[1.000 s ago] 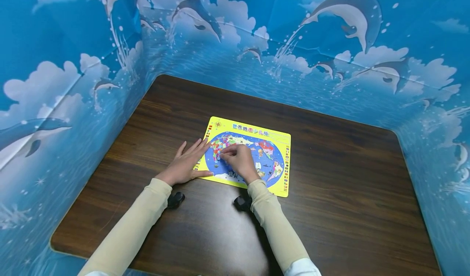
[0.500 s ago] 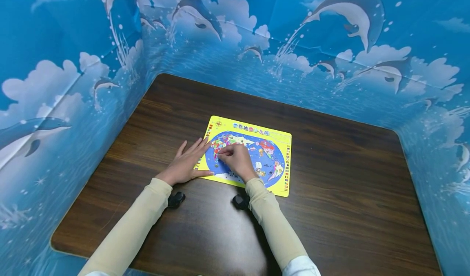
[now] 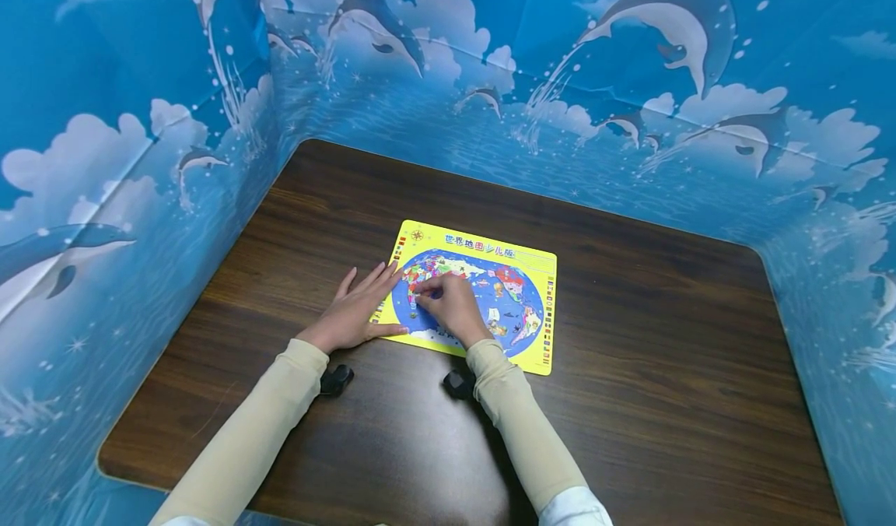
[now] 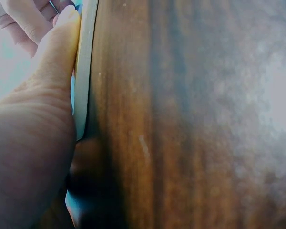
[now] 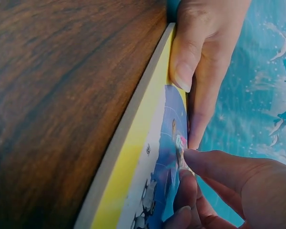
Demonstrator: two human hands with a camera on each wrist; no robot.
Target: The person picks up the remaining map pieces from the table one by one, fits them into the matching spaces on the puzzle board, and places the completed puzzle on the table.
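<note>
A yellow-bordered world map puzzle board lies flat on the table, slightly turned. My left hand rests on its left border, fingers spread and straight, thumb along the lower edge. In the left wrist view the left thumb lies against the board's pale edge. Over the left part of the blue map, my right hand pinches a small printed puzzle piece between thumb and fingers, right at the map's surface. The fingers cover part of the piece, and the hand hides the middle of the map.
The dark wooden table extends around the board on every side. A blue dolphin-printed cloth hangs behind and beside it. Black wrist devices sit under both forearms.
The right hand shifts very slightly left and its fingertips tilt a little over the same part of the map. The left hand stays in place.
</note>
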